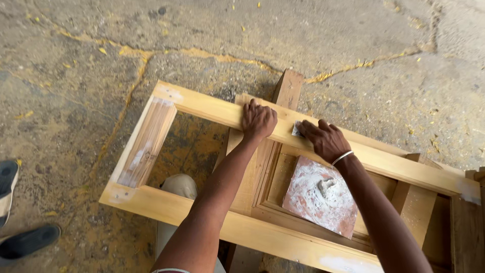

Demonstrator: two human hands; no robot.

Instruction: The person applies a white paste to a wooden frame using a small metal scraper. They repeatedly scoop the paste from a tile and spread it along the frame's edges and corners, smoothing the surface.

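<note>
A pale wooden frame lies flat over other wooden pieces on a concrete floor. My left hand rests palm down on the frame's far rail, fingers curled over its far edge. My right hand presses a small flat pale blade, perhaps a putty knife, against the same rail just right of the left hand. A thin bangle circles my right wrist. Below the hands a reddish square tile smeared with white filler lies inside the frame, a lump of filler at its middle.
White filler patches mark the frame's corners. More wooden frame parts stack at the right. A dark sandal and another shoe sit at the left edge. The cracked concrete floor stretches beyond.
</note>
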